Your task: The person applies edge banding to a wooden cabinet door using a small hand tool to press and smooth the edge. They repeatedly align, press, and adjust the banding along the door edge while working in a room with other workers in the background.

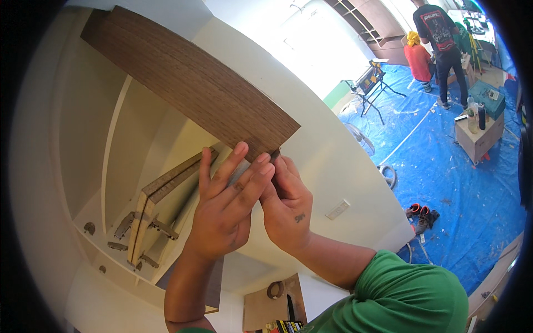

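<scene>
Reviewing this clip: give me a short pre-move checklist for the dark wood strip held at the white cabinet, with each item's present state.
1. Left hand on the dark wood strip: ok, fingers lie flat over its near end.
2. Right hand on the strip: ok, it pinches the same end from below.
3. Strip lying along the white cabinet top edge: cannot tell, the contact line is hidden.
4. Far end of the strip supported: cannot tell, it runs toward the picture's rim.
5. Loose board standing in the cabinet, apart from the hands: ok.
6. Other people away from the work: ok, they stand far off on the blue tarp.
</scene>
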